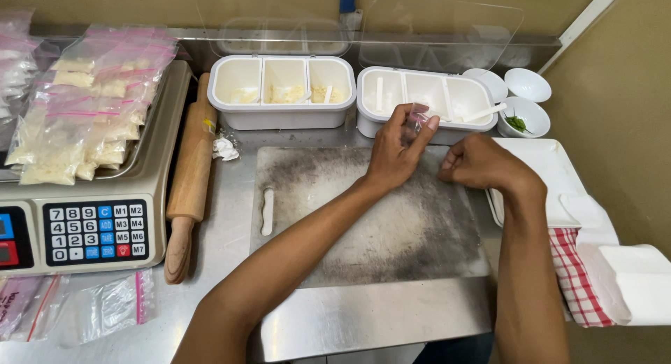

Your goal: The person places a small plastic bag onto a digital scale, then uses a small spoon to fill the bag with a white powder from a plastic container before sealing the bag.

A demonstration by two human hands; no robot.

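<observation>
1. Left hand (393, 154), at upper centre, has its fingers pinched on a small clear bag (417, 117), held over the right tub (423, 102).
2. Right hand (477, 165), just beside it, rests curled shut on the board (363, 210).
3. Left tub (282, 91), rolling pin (192, 175) and scale (84, 217) lie to the left.

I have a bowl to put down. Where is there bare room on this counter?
The board is bare near its front edge, below both hands. The steel strip before it is free too. Crowded: the scale with bags, the rolling pin, the bowls.
</observation>
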